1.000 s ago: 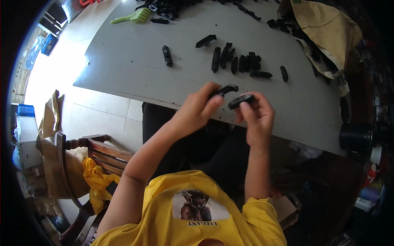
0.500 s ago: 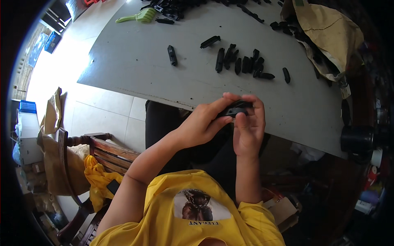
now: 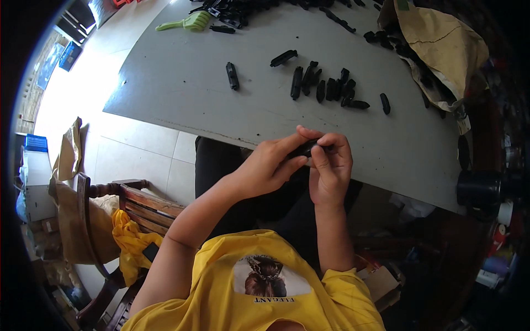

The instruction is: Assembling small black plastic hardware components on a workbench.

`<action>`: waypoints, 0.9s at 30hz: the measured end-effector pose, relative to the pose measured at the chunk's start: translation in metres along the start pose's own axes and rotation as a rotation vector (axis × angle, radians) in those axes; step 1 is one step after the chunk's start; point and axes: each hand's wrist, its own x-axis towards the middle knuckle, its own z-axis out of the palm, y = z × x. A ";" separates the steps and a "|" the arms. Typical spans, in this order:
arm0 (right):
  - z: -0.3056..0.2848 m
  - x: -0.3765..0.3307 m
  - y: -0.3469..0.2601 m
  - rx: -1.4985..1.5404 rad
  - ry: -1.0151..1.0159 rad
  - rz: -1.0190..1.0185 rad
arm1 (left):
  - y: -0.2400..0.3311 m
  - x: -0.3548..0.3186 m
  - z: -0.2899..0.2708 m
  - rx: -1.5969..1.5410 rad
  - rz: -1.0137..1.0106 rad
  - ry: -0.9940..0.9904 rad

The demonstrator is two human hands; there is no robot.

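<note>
The black plastic piece (image 3: 305,148) is between the fingertips of the left hand (image 3: 268,165) and the right hand (image 3: 332,171), seen over the near edge of the grey table (image 3: 182,77). Both hands are closed in a pinch on it, thumbs nearer the body and fingers curled around the far side; they cover so much that I cannot tell whether it is one piece or two pressed together. To handle it well, I would keep the two pinches directly opposite, press evenly with the thumbs rather than twist, and hold it over the tabletop so that a slip lands there and not in the lap. The loose black pieces (image 3: 331,88) just beyond the right hand seem near enough to reach without leaning. As for writing, the yellow shirt (image 3: 212,276) below the hands carries a picture print (image 3: 270,276) with a line of dark capitals under it, upside down from here. Right of the right hand, a pale tag (image 3: 463,123) by the brown paper bag (image 3: 447,44) is too small to read.
</note>
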 end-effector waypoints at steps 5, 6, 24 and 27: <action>-0.043 0.035 -0.017 -0.290 0.261 -0.082 | -0.024 0.020 -0.051 0.707 0.348 0.386; -0.054 0.047 -0.027 -0.616 0.363 -0.077 | -0.035 0.029 -0.074 1.042 0.357 0.535; -0.002 0.016 -0.025 -0.463 0.020 0.236 | -0.021 0.013 -0.018 0.159 0.133 0.179; 0.000 0.012 -0.021 -0.537 0.086 0.121 | -0.008 0.009 -0.011 0.211 0.121 0.060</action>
